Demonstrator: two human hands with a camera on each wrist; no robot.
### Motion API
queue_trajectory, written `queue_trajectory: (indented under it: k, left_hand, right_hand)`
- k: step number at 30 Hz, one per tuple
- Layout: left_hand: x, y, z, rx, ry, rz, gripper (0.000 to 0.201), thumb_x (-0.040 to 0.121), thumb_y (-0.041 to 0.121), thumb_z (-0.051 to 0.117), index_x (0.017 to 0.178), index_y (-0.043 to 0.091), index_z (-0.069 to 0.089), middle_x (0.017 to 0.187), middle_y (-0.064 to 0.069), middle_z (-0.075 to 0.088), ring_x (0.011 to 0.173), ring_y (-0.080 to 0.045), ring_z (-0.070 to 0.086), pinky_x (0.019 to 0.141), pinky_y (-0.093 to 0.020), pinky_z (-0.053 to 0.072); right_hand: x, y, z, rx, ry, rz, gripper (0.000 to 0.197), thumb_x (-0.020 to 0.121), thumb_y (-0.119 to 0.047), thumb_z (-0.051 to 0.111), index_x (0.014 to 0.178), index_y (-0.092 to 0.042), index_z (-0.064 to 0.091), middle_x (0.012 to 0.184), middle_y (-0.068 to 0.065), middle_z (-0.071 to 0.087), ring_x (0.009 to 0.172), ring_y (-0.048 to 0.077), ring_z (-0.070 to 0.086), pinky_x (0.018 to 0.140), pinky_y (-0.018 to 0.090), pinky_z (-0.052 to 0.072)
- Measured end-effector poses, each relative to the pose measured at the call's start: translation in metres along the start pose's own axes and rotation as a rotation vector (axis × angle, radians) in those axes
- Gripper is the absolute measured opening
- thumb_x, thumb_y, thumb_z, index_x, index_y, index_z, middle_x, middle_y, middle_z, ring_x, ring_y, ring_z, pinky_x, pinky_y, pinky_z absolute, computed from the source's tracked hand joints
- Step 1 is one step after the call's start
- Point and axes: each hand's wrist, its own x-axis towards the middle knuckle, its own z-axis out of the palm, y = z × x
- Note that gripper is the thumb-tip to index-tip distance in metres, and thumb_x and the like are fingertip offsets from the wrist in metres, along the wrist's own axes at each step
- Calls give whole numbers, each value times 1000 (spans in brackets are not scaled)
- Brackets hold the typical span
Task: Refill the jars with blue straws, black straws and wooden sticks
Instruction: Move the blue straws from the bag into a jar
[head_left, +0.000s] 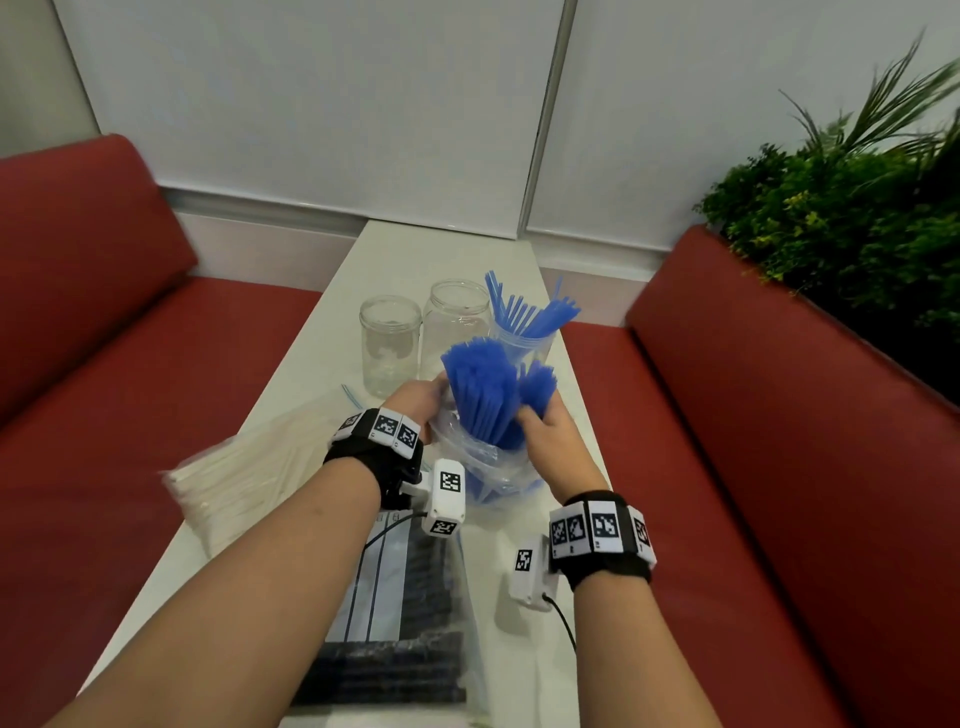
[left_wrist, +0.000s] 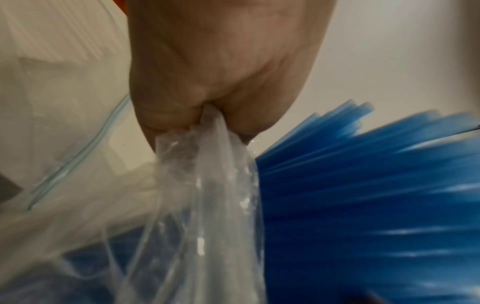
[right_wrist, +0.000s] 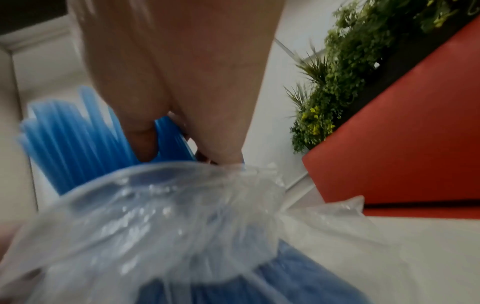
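- Left hand (head_left: 415, 400) pinches the bag (head_left: 478, 467); right hand (head_left: 545, 431) grips blue straws (head_left: 483, 389) sticking out of it.
- Three jars (head_left: 390, 343) beyond the hands; the rightmost holds straws.
- Only the left wrist view shows the pinch.

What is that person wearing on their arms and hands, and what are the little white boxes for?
Both forearms are bare, with no sleeves or gloves. Each wrist carries a black strap ringed with white tiles printed with black square codes. A small white box, also code-marked, hangs from each strap; a thin black cable runs from each. These boxes are probably the wrist cameras. The left hand and right hand wear nothing else.
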Motion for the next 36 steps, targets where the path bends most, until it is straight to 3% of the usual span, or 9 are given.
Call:
queue_trajectory:
  k: [6, 9, 12, 17, 20, 23, 25, 32, 36]
  left_hand:
    - [4, 3, -1, 13, -28, 15, 38, 104, 28, 55, 125, -2, 64, 123, -24, 70, 110, -39, 69, 101, -58, 52]
    - [4, 1, 0, 30, -23, 37, 39, 106, 25, 51, 135, -1, 57, 132, -21, 65, 108, -37, 69, 84, -47, 60]
    - [5, -1, -4, 12, -47, 13, 37, 106, 20, 51, 136, -1, 58, 134, -24, 64, 118, -40, 65, 100, -53, 54]
    - [9, -2, -6, -40, -36, 13, 43, 102, 30, 60, 127, -4, 63, 114, -20, 74, 94, -35, 72, 79, -43, 57]
    - [11, -4, -4, -39, -44, 19, 45, 102, 33, 60, 127, -4, 62, 113, -20, 74, 99, -36, 73, 95, -52, 57]
    - [11, -4, -5, -43, -41, 14, 47, 102, 34, 60, 130, -3, 61, 119, -20, 73, 109, -39, 70, 103, -57, 52]
    - [11, -4, -5, -60, -36, 12, 47, 102, 35, 60, 130, -3, 61, 118, -19, 73, 107, -38, 71, 97, -52, 56]
    - [12, -4, -3, -50, -4, 4, 44, 101, 31, 61, 128, -4, 61, 110, -19, 74, 93, -37, 72, 85, -48, 58]
    - [10, -3, -5, -49, -3, -11, 42, 103, 30, 60, 130, -3, 61, 111, -19, 73, 84, -33, 72, 60, -35, 59]
  right_hand:
    - [5, -18, -1, 113, 168, -118, 36, 104, -22, 54, 141, -26, 51, 129, -17, 66, 120, -1, 60, 94, 13, 51]
    - [1, -15, 5, 94, 195, -80, 36, 105, -21, 52, 141, -18, 52, 131, -7, 66, 122, 8, 61, 103, 27, 51]
    - [4, -22, 1, 85, 226, -85, 28, 104, -19, 53, 131, -13, 60, 121, -2, 71, 115, 12, 65, 100, 33, 53]
    - [8, -29, -5, 115, 260, -141, 22, 102, -20, 58, 120, -12, 68, 112, -2, 75, 109, 13, 69, 96, 28, 54]
    - [2, -20, -1, 118, 267, -65, 22, 99, -16, 64, 118, -9, 69, 111, 3, 75, 107, 19, 70, 97, 43, 56]
    - [7, -28, -6, 113, 250, -110, 21, 99, -18, 63, 119, -11, 68, 111, 1, 76, 106, 17, 71, 91, 34, 56]
    - [14, -43, -14, 139, 234, -175, 16, 100, -20, 61, 114, -16, 69, 108, 0, 77, 105, 15, 72, 86, 24, 55]
    - [17, -42, -8, 164, 223, -156, 17, 102, -7, 54, 106, -20, 64, 103, 14, 72, 94, 19, 71, 93, 35, 55]
    - [20, -44, -10, 162, 241, -172, 14, 100, -19, 56, 104, -25, 67, 104, 1, 76, 106, 17, 72, 98, 36, 53]
